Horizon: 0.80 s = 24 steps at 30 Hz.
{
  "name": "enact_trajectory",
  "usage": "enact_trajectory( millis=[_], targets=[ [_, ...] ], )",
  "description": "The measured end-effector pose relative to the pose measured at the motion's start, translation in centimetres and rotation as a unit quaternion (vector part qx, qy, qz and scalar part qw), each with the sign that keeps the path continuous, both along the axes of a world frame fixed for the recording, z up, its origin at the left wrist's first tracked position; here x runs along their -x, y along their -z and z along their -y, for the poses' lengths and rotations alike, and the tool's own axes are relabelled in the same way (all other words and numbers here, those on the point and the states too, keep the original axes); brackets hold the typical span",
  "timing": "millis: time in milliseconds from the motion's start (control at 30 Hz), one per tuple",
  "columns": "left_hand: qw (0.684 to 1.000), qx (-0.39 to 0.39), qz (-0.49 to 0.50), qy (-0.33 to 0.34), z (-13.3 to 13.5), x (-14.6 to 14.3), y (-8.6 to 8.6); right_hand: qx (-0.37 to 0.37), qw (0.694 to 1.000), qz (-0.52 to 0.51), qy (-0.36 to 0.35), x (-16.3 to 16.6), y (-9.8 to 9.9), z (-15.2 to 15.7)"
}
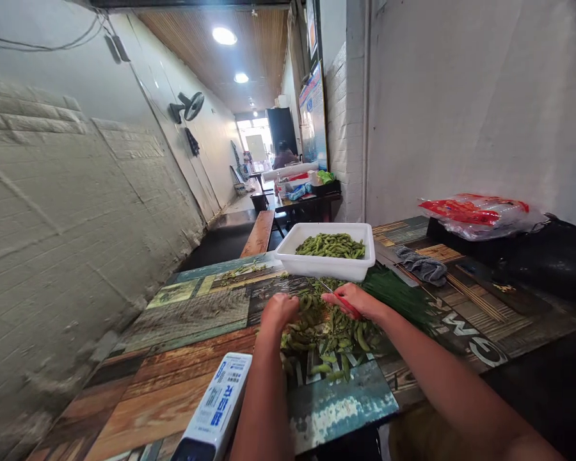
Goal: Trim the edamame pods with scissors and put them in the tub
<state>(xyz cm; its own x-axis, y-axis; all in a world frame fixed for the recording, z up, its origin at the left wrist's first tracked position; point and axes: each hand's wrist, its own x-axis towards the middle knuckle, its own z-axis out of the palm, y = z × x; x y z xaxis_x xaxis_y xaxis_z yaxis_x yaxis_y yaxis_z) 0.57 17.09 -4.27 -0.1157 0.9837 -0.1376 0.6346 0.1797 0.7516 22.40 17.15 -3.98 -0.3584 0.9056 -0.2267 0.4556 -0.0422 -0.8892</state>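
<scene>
My right hand grips a pair of red-handled scissors, their thin blades pointing up and left over a loose pile of green soybean pods. Just left of the pile is my left hand, its fingers curled in. What it pinches, if anything, is hidden by the hand. Behind both hands stands a white plastic tub with many pods in it. Small cut scraps lie on the wood-patterned table.
A bundle of long green stalks lies right of the tub, near a grey cloth and thin sticks. A white box with blue print is beside my left forearm. Red-and-clear plastic packaging sits at the right. A person is far back.
</scene>
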Motion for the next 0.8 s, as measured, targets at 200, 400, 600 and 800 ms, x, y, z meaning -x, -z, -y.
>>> enact_trajectory(
  millis=[200,400,600,800],
  targets=[
    [0.988,0.016,-0.133,0.076,1.1,-1.8,0.3,-0.039,0.999,0.021,-0.013,0.1,-0.7,0.5],
    [0.987,-0.052,-0.143,0.051,0.8,-2.9,0.9,-0.069,0.995,0.071,-0.032,0.1,-0.1,0.2],
    [0.990,-0.125,-0.070,0.022,-0.3,-3.0,1.8,-0.063,0.995,0.070,-0.031,-0.1,0.4,-0.1],
    [0.979,-0.130,0.151,0.050,-0.6,-2.8,1.7,-0.073,0.990,0.110,-0.039,-0.1,-1.3,0.9]
  ],
)
